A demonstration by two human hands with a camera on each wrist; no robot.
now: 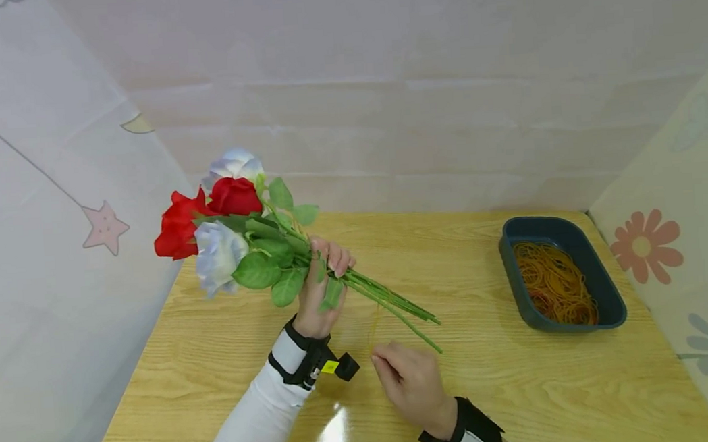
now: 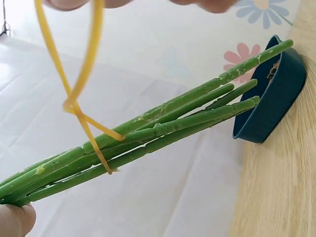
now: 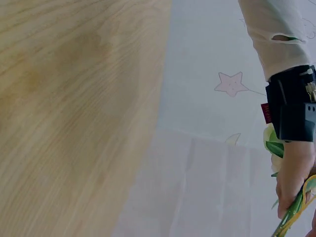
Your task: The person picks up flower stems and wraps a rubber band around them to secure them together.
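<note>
Left hand is clamped round the stems of a bunch of artificial roses, red and pale blue heads raised off the wooden surface and pointing left. The green stems slant down to the right. A yellow rubber band is looped over them near the cut ends. Right hand pinches that band, just below the stem tips. Further right, a dark blue tray stands on the surface, holding a heap of rubber bands.
</note>
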